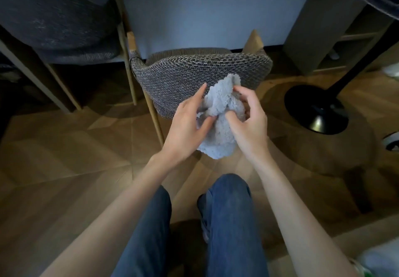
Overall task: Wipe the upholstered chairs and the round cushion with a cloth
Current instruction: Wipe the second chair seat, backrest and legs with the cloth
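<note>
Grey cloth (220, 112), gripped and bunched by left hand (187, 125) and right hand (248, 123) before the chair (194, 71), suggests wiping is hardly started.

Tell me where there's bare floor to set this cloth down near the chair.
Bare wood floor lies left of the woven chair, in front of the dark chair. A narrower strip runs between the woven chair and the black stool base. Straight ahead is crowded: left hand and right hand hold the cloth before the chair's back.
</note>
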The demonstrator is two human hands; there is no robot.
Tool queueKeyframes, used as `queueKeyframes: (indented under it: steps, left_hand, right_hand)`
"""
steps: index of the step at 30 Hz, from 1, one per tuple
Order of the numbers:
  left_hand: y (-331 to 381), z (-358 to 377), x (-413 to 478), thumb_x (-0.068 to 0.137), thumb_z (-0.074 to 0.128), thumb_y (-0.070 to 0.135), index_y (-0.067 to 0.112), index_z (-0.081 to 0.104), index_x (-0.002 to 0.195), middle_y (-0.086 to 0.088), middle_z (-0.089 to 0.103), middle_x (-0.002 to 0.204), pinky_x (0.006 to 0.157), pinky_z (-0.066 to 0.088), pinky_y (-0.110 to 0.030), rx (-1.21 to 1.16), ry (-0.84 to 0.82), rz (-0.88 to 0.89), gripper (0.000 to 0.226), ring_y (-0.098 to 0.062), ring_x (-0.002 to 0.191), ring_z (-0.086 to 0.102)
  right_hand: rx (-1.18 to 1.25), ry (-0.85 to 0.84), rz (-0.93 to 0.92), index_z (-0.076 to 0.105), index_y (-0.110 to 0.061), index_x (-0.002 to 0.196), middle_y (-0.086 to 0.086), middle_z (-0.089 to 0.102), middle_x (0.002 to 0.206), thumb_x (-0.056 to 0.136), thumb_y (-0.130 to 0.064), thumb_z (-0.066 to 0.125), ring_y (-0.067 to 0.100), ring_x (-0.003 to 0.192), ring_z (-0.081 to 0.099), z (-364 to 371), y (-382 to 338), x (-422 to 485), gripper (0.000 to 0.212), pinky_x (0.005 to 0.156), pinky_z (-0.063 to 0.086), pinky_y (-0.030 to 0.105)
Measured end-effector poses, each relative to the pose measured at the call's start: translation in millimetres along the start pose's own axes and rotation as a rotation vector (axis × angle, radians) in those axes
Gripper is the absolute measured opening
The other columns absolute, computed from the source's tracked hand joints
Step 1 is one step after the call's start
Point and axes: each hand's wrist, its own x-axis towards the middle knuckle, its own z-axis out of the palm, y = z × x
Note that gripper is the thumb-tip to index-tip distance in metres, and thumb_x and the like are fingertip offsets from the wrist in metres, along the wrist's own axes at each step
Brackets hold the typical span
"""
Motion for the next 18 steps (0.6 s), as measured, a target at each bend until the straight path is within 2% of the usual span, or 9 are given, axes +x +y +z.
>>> queueKeyframes:
  steps: [1, 4, 6, 8, 9, 12, 13, 16, 18]
  left_hand:
    - [4.9, -2.0, -7.5, 0.091, 0.063, 0.022, 0.022, 0.034, 0.145, 0.007, 0.053, 0.125, 0.097, 0.03, -0.004, -0.06, 0.023, -0.037, 0.061, -0.006, 0.117, 0.044]
    - [17.1, -6.1, -27.5, 0.09, 0.064, 0.016, 0.014, 0.055, 0.122, 0.004, 0.06, 0.111, 0.085, 0.045, -0.014, -0.168, 0.043, -0.053, 0.033, -0.009, 0.102, 0.057]
    - [23.8, -6.1, -39.9, 0.089, 0.064, 0.009, 0.016, 0.053, 0.109, 0.007, 0.058, 0.102, 0.079, 0.045, -0.014, -0.221, 0.025, -0.043, 0.023, -0.005, 0.093, 0.055]
    - [28.4, -5.1, -48.0, 0.087, 0.064, 0.002, 0.015, 0.047, 0.102, 0.009, 0.051, 0.094, 0.072, 0.041, -0.011, -0.275, 0.011, -0.055, 0.025, 0.001, 0.082, 0.05]
    - [29.6, -4.5, -51.3, 0.087, 0.063, 0.0, 0.013, 0.045, 0.1, 0.009, 0.049, 0.091, 0.069, 0.04, -0.01, -0.294, -0.006, -0.065, 0.026, 0.002, 0.078, 0.048]
    - [32.0, -4.4, -57.7, 0.089, 0.058, -0.004, 0.016, 0.04, 0.094, 0.005, 0.051, 0.08, 0.058, 0.037, -0.012, -0.293, -0.106, -0.071, 0.027, 0.001, 0.06, 0.045]
    - [31.2, -4.9, -59.7, 0.09, 0.057, -0.003, 0.018, 0.039, 0.091, -0.001, 0.053, 0.078, 0.057, 0.038, -0.017, -0.301, -0.137, -0.09, 0.028, -0.005, 0.06, 0.047]
    - [24.5, -9.3, -64.2, 0.091, 0.06, 0.005, 0.025, 0.036, 0.09, -0.018, 0.055, 0.079, 0.057, 0.044, -0.037, -0.291, -0.163, -0.178, 0.031, -0.022, 0.065, 0.049]
    - [18.1, -14.3, -65.1, 0.089, 0.066, 0.009, 0.026, 0.036, 0.099, -0.023, 0.059, 0.087, 0.061, 0.051, -0.04, -0.301, -0.168, -0.237, 0.036, -0.022, 0.069, 0.054]
  right_hand:
    - [0.05, -0.028, 0.012, 0.053, -0.036, 0.116, -0.018, 0.06, 0.117, 0.077, -0.007, 0.06, 0.004, 0.112, 0.056, -5.1, -2.0, -9.3, 0.049, 0.095, 0.049, 0.036]
    - [0.261, -0.128, 0.109, 0.047, -0.048, 0.117, -0.019, 0.061, 0.111, 0.076, -0.012, 0.059, 0.0, 0.103, 0.06, -22.4, -4.1, -32.0, 0.055, 0.082, 0.051, 0.024]
    - [0.365, -0.184, 0.232, 0.042, -0.051, 0.121, -0.016, 0.062, 0.112, 0.076, -0.019, 0.053, 0.003, 0.103, 0.061, -31.9, -0.2, -40.9, 0.056, 0.083, 0.051, 0.026]
    - [0.392, -0.223, 0.337, 0.038, -0.049, 0.127, -0.011, 0.058, 0.127, 0.078, -0.024, 0.049, 0.009, 0.113, 0.057, -38.5, 3.1, -44.7, 0.056, 0.092, 0.048, 0.032]
    - [0.373, -0.249, 0.358, 0.04, -0.044, 0.127, -0.008, 0.057, 0.129, 0.082, -0.021, 0.049, 0.01, 0.112, 0.057, -40.8, 4.1, -47.9, 0.052, 0.092, 0.048, 0.032]
    - [0.216, -0.307, 0.325, 0.063, -0.014, 0.11, 0.005, 0.068, 0.101, 0.09, -0.008, 0.05, 0.005, 0.08, 0.059, -45.4, 6.9, -55.6, 0.025, 0.071, 0.048, 0.023]
    - [0.165, -0.296, 0.302, 0.065, -0.009, 0.107, 0.009, 0.069, 0.099, 0.091, -0.008, 0.051, 0.005, 0.078, 0.06, -46.8, 9.3, -57.4, 0.021, 0.07, 0.048, 0.021]
    - [0.002, -0.189, 0.229, 0.066, -0.013, 0.105, 0.007, 0.063, 0.109, 0.092, -0.018, 0.057, 0.012, 0.098, 0.059, -49.6, 19.5, -56.1, 0.017, 0.087, 0.046, 0.021]
    - [-0.175, -0.103, 0.13, 0.064, -0.014, 0.107, 0.001, 0.05, 0.115, 0.093, -0.022, 0.058, 0.01, 0.105, 0.051, -49.7, 24.3, -52.1, 0.018, 0.089, 0.036, 0.006]
